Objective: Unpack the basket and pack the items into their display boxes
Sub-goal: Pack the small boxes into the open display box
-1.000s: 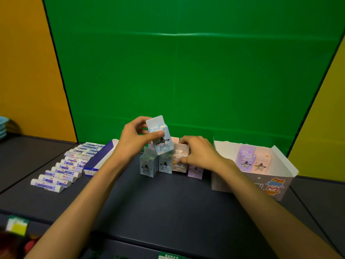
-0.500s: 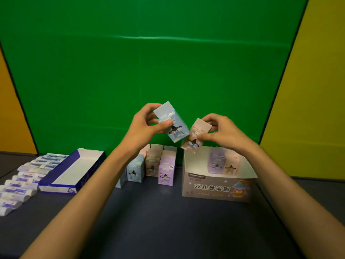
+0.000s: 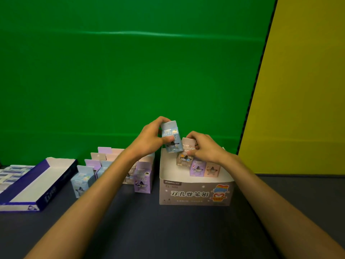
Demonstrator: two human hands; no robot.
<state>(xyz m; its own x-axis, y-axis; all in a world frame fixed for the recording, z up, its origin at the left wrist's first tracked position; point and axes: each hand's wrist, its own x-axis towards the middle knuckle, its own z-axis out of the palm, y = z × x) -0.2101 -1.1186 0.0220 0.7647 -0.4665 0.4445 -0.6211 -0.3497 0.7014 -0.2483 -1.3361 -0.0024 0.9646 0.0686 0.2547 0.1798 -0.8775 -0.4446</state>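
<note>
Packing now: my right hand (image 3: 206, 148) pinches a tan carton (image 3: 187, 153), lowering it into the display box (image 3: 196, 193) beside the purple carton (image 3: 197, 168); left hand (image 3: 151, 141) grips a blue carton (image 3: 170, 136) above. I'd seat tan upright, flush against purple, then blue.

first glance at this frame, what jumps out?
Two hands meet mid-frame over the grey display box: the left hand holds a blue carton, the right hand lowers a beige carton beside two already inside. A cluster of loose pastel cartons stands left of it, then a blue tray.
</note>
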